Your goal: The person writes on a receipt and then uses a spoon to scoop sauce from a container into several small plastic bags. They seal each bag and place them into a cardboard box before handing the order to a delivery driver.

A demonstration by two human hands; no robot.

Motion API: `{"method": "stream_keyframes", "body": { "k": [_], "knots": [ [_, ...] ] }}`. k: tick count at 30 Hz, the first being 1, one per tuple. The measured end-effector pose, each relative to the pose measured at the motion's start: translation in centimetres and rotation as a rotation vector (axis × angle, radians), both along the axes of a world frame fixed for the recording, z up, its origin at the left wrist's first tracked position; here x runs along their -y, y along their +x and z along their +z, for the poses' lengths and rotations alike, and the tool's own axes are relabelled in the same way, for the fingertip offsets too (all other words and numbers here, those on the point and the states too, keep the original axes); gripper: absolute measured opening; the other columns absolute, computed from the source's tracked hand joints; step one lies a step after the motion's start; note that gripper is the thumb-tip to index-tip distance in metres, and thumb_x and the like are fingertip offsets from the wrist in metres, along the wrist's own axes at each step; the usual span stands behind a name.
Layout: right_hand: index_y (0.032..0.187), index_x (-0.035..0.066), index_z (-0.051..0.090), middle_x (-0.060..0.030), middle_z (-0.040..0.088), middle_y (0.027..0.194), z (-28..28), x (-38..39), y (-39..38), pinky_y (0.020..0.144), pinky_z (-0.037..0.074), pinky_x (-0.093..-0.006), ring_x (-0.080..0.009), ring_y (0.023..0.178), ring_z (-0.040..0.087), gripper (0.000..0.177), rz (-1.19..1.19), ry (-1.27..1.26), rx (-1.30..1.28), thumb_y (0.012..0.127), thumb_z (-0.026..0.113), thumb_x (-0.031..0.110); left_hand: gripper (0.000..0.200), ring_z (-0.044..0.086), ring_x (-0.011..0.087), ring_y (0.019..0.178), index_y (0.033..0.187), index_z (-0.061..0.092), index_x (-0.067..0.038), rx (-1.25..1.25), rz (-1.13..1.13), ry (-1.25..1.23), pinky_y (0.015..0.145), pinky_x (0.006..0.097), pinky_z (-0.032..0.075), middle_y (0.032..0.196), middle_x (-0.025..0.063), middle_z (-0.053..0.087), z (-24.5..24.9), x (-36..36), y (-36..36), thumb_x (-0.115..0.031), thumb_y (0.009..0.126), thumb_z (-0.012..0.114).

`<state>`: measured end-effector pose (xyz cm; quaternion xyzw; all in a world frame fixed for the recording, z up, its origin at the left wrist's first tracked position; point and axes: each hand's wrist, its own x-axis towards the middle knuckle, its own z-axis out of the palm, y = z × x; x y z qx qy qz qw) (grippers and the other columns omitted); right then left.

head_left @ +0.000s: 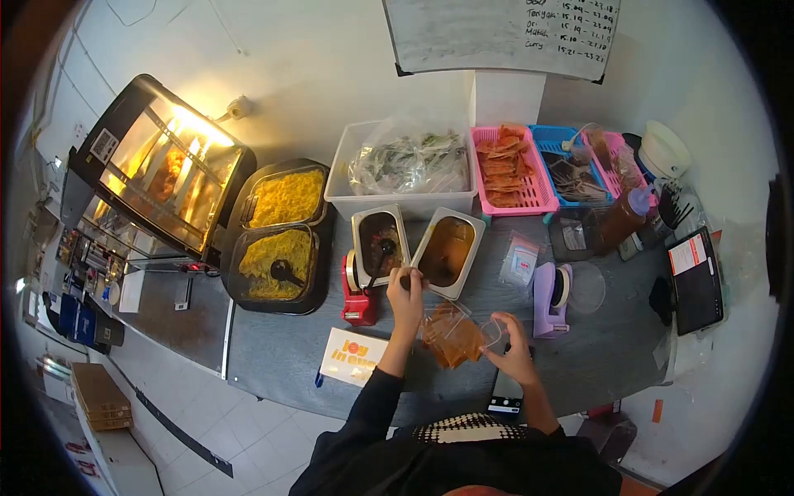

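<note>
Both arms [379, 395] reach forward, the left hand [405, 296] farther out and curled tight, the right hand [513, 355] pinching

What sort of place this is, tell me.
Most likely a small food stall or takeaway kitchen: there is a lit, glass-fronted warming cabinet, a metal pan of brown liquid, and a cluster of orange-brown packets.
</note>
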<state>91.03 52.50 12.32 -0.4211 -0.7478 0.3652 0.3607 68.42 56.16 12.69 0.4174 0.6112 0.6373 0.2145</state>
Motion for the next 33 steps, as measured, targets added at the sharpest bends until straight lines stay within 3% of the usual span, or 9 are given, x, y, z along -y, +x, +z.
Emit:
{"method": "stream_keyframes", "body": {
  "k": [5, 13, 17, 19, 23, 29, 33],
  "knots": [
    [0.112, 0.007, 0.045, -0.0115, 0.044, 0.115, 0.3, -0.2, -0.6, 0.093, 0.030, -0.0399, -0.0286, 0.111, 0.039, 0.060, -0.020, 0.064, -0.005, 0.059, 0.073, 0.009, 0.014, 0.060, 0.0199, 0.075, 0.082, 0.052, 0.004, 0.665, -0.030, 0.113, 0.069, 0.0297, 0.051, 0.082, 0.0084, 0.053, -2.8, -2.9, 0.3, -0.010, 0.085, 0.049],
    [0.109, 0.006, 0.050, -0.0114, 0.051, 0.110, 0.9, -0.8, -0.6, 0.083, 0.041, -0.0351, -0.0263, 0.101, 0.049, 0.054, -0.103, -0.078, -0.130, 0.060, 0.074, 0.008, 0.016, 0.057, 0.0289, 0.087, 0.090, 0.050, 0.007, 1.058, 0.175, 0.242, 0.082, 0.0342, 0.049, 0.092, 0.0139, 0.053, -3.7, 0.0, 1.3, -0.008, 0.085, 0.050],
    [0.109, 0.002, 0.049, -0.0106, 0.054, 0.107, -1.4, -3.1, -1.1, 0.080, 0.044, -0.0315, -0.0223, 0.097, 0.053, 0.052, -0.092, -0.033, -0.270, 0.063, 0.072, 0.005, 0.015, 0.055, 0.0281, 0.092, 0.090, 0.051, 0.007, 1.262, 0.139, 0.358, 0.086, 0.0326, 0.047, 0.094, 0.0137, 0.054, -5.7, 1.3, 0.9, -0.006, 0.085, 0.049],
    [0.110, 0.001, 0.048, -0.0102, 0.055, 0.106, -0.6, -4.8, -1.7, 0.081, 0.044, -0.0299, -0.0204, 0.098, 0.053, 0.051, -0.088, -0.030, -0.342, 0.065, 0.071, 0.003, 0.014, 0.056, 0.0276, 0.092, 0.089, 0.051, 0.007, 1.282, 0.122, 0.377, 0.086, 0.0321, 0.048, 0.093, 0.0134, 0.055, -5.3, 1.8, 0.5, -0.006, 0.085, 0.049],
    [0.111, -0.001, 0.045, -0.0100, 0.054, 0.104, 0.6, -8.3, -4.4, 0.081, 0.044, -0.0276, -0.0164, 0.097, 0.053, 0.044, -0.030, -0.180, -0.785, 0.071, 0.065, -0.001, 0.014, 0.056, 0.0260, 0.091, 0.089, 0.052, 0.006, 1.210, 0.122, 0.408, 0.084, 0.0309, 0.048, 0.090, 0.0119, 0.056, -2.9, 2.8, -0.1, -0.007, 0.085, 0.049],
    [0.107, -0.001, 0.047, -0.0079, 0.055, 0.099, 0.2, -13.1, -9.0, 0.080, 0.044, -0.0263, -0.0149, 0.093, 0.054, 0.039, -0.004, -0.020, -0.791, 0.073, 0.064, 0.000, 0.016, 0.058, 0.0225, 0.086, 0.090, 0.052, 0.005, 1.118, 0.158, 0.495, 0.081, 0.0272, 0.049, 0.090, 0.0107, 0.056, 1.3, 3.7, -0.5, -0.011, 0.086, 0.048],
    [0.104, 0.000, 0.050, -0.0092, 0.058, 0.093, -0.3, -14.6, -10.5, 0.075, 0.047, -0.0265, -0.0162, 0.086, 0.057, 0.043, -0.088, 0.039, -0.521, 0.066, 0.071, 0.004, 0.017, 0.058, 0.0195, 0.085, 0.090, 0.052, 0.004, 1.025, 0.149, 0.546, 0.078, 0.0262, 0.050, 0.089, 0.0096, 0.056, 2.9, 4.3, -0.1, -0.012, 0.087, 0.048]
  ]
}}
